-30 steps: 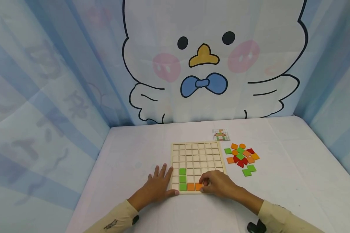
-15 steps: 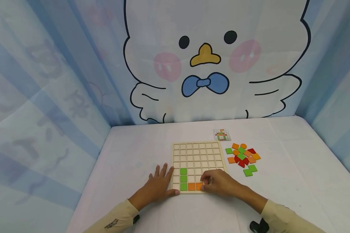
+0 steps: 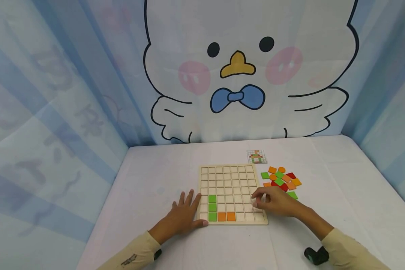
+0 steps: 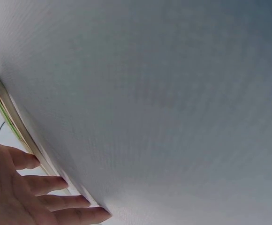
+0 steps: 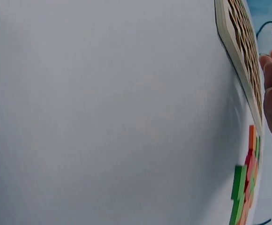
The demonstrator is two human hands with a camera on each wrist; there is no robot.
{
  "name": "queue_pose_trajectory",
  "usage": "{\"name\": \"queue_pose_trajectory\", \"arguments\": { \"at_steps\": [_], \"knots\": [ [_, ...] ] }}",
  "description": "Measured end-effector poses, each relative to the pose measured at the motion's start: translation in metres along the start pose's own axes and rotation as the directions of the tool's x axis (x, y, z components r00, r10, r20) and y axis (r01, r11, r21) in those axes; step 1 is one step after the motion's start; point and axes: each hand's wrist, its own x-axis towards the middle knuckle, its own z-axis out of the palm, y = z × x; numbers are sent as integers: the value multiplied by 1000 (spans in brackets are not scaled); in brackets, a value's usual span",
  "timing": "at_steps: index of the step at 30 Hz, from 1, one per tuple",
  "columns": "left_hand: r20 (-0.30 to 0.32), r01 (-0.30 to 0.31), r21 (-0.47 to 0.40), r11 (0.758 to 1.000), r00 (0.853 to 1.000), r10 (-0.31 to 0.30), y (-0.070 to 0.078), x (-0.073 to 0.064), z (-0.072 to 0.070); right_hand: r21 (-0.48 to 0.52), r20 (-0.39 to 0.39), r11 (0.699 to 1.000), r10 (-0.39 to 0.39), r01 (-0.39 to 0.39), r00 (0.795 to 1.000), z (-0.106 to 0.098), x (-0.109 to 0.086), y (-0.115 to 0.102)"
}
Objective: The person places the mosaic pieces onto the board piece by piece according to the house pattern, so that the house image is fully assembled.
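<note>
Close quarters between wooden grid board (image 3: 228, 190) and loose tiles (image 3: 279, 182)

At the board's left edge, left hand (image 3: 181, 217) with fingers spread, touching the rim. Over the right edge, right hand (image 3: 275, 201), loosely curled, thumb and index finger apart, no tile visible between. In the near-left cells, three green tiles (image 3: 212, 207) in a column, two orange tiles (image 3: 221, 216) beside its foot. Likely trouble: a skewed board from uneven left-hand pressure, or two pieces lifted together from the overlapping loose tiles. Pattern card (image 3: 257, 156) just beyond the far-right corner. Open room on the bench (image 3: 148, 176) leftward and nearside; little between board and loose tiles.
</note>
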Motion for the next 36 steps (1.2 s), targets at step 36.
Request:
{"name": "queue_pose_trajectory", "arguments": {
  "at_steps": [36],
  "knots": [
    [7,0,0,1000,1000,0,1,0,-2,-123,-140,964,217,-235,966,-53,-49,72]
  ]
}}
